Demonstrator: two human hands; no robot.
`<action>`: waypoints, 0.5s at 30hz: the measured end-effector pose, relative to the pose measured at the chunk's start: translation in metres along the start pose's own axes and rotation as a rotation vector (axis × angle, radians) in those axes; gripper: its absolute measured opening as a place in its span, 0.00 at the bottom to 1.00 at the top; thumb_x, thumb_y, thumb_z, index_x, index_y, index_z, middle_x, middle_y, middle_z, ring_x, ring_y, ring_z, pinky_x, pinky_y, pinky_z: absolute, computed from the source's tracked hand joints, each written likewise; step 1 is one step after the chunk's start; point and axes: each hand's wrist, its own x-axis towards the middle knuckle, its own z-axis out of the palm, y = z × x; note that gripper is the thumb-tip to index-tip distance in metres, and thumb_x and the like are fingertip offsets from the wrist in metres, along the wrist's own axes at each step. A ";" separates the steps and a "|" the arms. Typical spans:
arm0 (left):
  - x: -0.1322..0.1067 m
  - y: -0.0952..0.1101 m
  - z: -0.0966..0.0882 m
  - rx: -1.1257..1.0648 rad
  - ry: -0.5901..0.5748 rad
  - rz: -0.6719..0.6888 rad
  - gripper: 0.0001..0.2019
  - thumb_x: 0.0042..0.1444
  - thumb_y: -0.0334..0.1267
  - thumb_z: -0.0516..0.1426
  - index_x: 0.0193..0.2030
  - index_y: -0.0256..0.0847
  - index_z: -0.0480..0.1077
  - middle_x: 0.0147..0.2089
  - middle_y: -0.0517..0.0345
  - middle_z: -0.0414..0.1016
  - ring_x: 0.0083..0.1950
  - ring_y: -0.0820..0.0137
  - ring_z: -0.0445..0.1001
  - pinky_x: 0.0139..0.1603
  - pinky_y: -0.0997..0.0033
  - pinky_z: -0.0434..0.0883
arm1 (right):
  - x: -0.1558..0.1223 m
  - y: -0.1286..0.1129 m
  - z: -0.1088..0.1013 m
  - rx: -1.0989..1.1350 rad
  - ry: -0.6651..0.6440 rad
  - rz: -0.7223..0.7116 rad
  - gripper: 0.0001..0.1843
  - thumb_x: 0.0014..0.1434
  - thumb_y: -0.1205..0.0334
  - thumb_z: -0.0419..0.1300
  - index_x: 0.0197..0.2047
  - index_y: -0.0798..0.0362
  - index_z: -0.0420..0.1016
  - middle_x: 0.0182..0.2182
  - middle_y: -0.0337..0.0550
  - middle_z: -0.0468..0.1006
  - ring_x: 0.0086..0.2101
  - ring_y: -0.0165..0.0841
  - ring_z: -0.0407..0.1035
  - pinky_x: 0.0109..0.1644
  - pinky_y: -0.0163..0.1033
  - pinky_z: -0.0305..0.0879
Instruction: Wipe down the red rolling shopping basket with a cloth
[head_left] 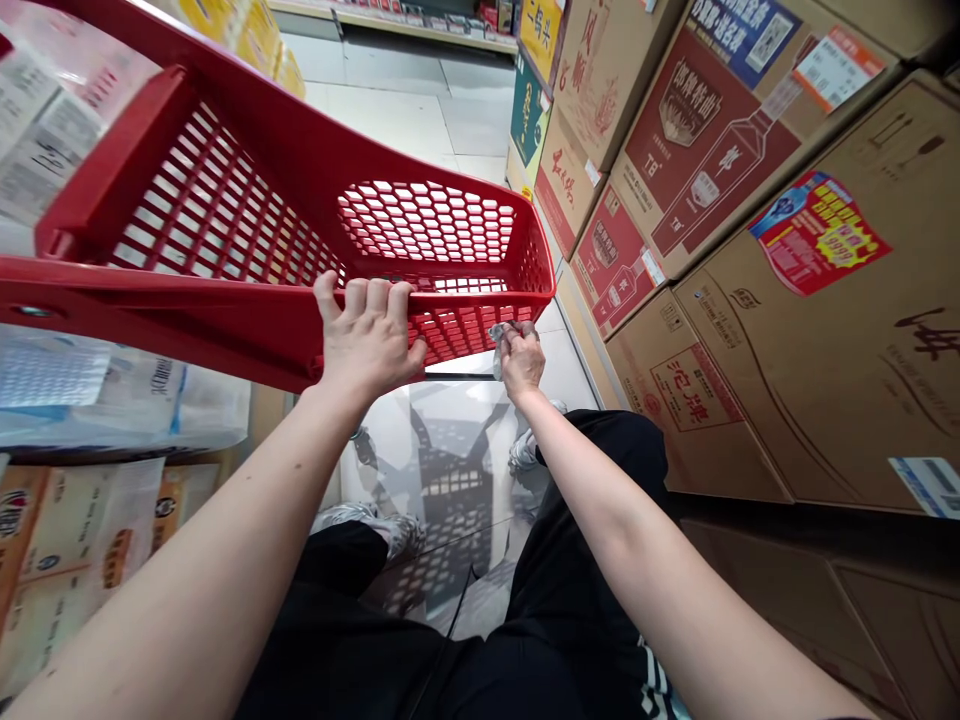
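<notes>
Here's the head view, looking down over both bare arms, and the big thing in frame is a bright red plastic shopping basket (pixel 161 300) with hexagon-mesh walls and a thick, flat rim. It's held up in front of the body, well off the floor, tilted sharply with its far end dipping, and the floor shows through its mesh. The left hand (pixel 367 340) is closed firmly, fingers curled over the near rim and gripping it. The right hand (pixel 521 362) is closed too, its fingers pinching a crumpled pale grey scrap (pixel 501 345), possibly cloth or paper, though it's too small to tell. That scrap sits right at the basket's lower edge, and I can't tell whether the hand is touching the basket as well.

Below the basket are black trousers (pixel 570 560) and grey-white sneakers (pixel 397 530), with the basket's mesh shadow (pixel 450 480) falling across pale floor tiles (pixel 390 120). To the right, a stack of brown cardboard cartons (pixel 712 170) printed with red liquor-bottle artwork carries a red-and-yellow promotional sticker (pixel 819 232). To the left, a shelf holds plastic-wrapped packs with orange labels (pixel 75 560), just below the basket.
</notes>
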 end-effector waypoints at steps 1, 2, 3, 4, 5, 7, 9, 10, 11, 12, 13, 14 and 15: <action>0.000 0.000 0.000 -0.004 0.003 -0.004 0.36 0.47 0.42 0.57 0.64 0.40 0.54 0.64 0.41 0.58 0.68 0.44 0.49 0.68 0.38 0.30 | 0.000 0.001 -0.001 -0.004 -0.011 -0.023 0.16 0.67 0.61 0.51 0.51 0.51 0.77 0.50 0.48 0.72 0.47 0.36 0.68 0.50 0.38 0.65; 0.000 -0.001 0.000 -0.005 0.006 -0.005 0.36 0.47 0.42 0.57 0.64 0.40 0.54 0.64 0.41 0.58 0.68 0.44 0.49 0.68 0.38 0.30 | -0.002 0.003 -0.002 -0.014 -0.022 -0.049 0.16 0.67 0.61 0.51 0.51 0.51 0.77 0.50 0.48 0.72 0.48 0.35 0.67 0.51 0.37 0.64; 0.000 -0.001 0.000 -0.002 0.008 -0.005 0.36 0.47 0.42 0.57 0.64 0.40 0.54 0.64 0.41 0.58 0.68 0.44 0.49 0.68 0.38 0.31 | -0.005 0.005 -0.002 -0.029 -0.036 -0.077 0.16 0.67 0.61 0.51 0.51 0.50 0.77 0.50 0.48 0.72 0.49 0.35 0.66 0.52 0.37 0.64; -0.001 -0.002 0.000 0.006 0.009 -0.004 0.36 0.47 0.42 0.57 0.64 0.41 0.55 0.64 0.41 0.59 0.68 0.44 0.49 0.68 0.38 0.31 | -0.010 0.007 -0.002 -0.048 -0.059 -0.104 0.16 0.67 0.60 0.51 0.52 0.49 0.77 0.50 0.48 0.72 0.50 0.35 0.66 0.52 0.36 0.64; -0.001 -0.003 0.000 0.017 0.010 -0.003 0.35 0.47 0.42 0.57 0.64 0.41 0.55 0.63 0.42 0.59 0.68 0.45 0.50 0.68 0.38 0.32 | -0.017 0.010 0.000 -0.068 -0.090 -0.132 0.16 0.67 0.60 0.51 0.52 0.48 0.77 0.49 0.47 0.72 0.50 0.35 0.66 0.51 0.36 0.64; -0.001 -0.005 0.001 0.042 0.013 0.000 0.35 0.47 0.43 0.56 0.64 0.42 0.55 0.62 0.43 0.59 0.67 0.46 0.51 0.68 0.39 0.33 | -0.033 0.015 0.004 -0.092 -0.164 -0.175 0.15 0.67 0.60 0.52 0.51 0.46 0.77 0.48 0.46 0.73 0.48 0.34 0.66 0.48 0.35 0.65; -0.001 -0.006 0.001 0.057 0.013 0.005 0.34 0.48 0.43 0.56 0.63 0.42 0.55 0.62 0.43 0.60 0.67 0.47 0.51 0.68 0.39 0.34 | -0.048 0.020 0.010 -0.091 -0.201 -0.160 0.15 0.66 0.60 0.53 0.52 0.46 0.77 0.48 0.45 0.73 0.46 0.34 0.67 0.45 0.34 0.65; -0.001 -0.006 0.002 0.059 0.011 0.008 0.34 0.48 0.43 0.56 0.63 0.42 0.55 0.62 0.43 0.59 0.67 0.47 0.51 0.68 0.39 0.35 | -0.053 0.022 0.013 -0.085 -0.191 -0.125 0.15 0.66 0.60 0.53 0.52 0.47 0.76 0.48 0.45 0.73 0.45 0.33 0.68 0.45 0.34 0.65; -0.001 -0.006 0.002 0.058 0.007 0.010 0.34 0.48 0.43 0.56 0.63 0.42 0.54 0.62 0.43 0.59 0.67 0.47 0.50 0.68 0.38 0.35 | -0.056 0.024 0.014 -0.078 -0.166 -0.082 0.16 0.66 0.60 0.53 0.53 0.48 0.76 0.49 0.46 0.73 0.43 0.33 0.68 0.44 0.34 0.65; -0.001 -0.005 0.002 0.054 0.002 0.009 0.34 0.48 0.43 0.56 0.64 0.42 0.54 0.62 0.43 0.59 0.67 0.47 0.50 0.68 0.38 0.34 | -0.055 0.025 0.015 -0.071 -0.132 -0.043 0.16 0.66 0.60 0.53 0.53 0.49 0.76 0.49 0.46 0.72 0.43 0.33 0.68 0.44 0.34 0.65; -0.001 -0.005 0.001 0.046 -0.004 0.007 0.35 0.48 0.43 0.56 0.64 0.42 0.54 0.62 0.43 0.59 0.67 0.47 0.50 0.68 0.38 0.34 | -0.052 0.025 0.016 -0.064 -0.095 -0.017 0.16 0.66 0.60 0.52 0.54 0.49 0.75 0.49 0.46 0.72 0.42 0.33 0.68 0.45 0.34 0.65; -0.001 -0.004 0.001 0.034 -0.010 0.003 0.35 0.47 0.43 0.56 0.64 0.43 0.54 0.62 0.43 0.59 0.68 0.46 0.50 0.69 0.39 0.34 | -0.047 0.025 0.016 -0.059 -0.056 -0.005 0.16 0.67 0.60 0.52 0.54 0.49 0.75 0.49 0.47 0.72 0.43 0.33 0.68 0.46 0.35 0.64; -0.001 -0.004 0.001 0.021 -0.016 0.000 0.35 0.47 0.43 0.57 0.64 0.43 0.54 0.62 0.44 0.59 0.68 0.46 0.49 0.69 0.38 0.33 | -0.040 0.023 0.015 -0.054 -0.023 -0.004 0.16 0.68 0.59 0.51 0.53 0.49 0.76 0.49 0.47 0.72 0.44 0.33 0.68 0.47 0.35 0.64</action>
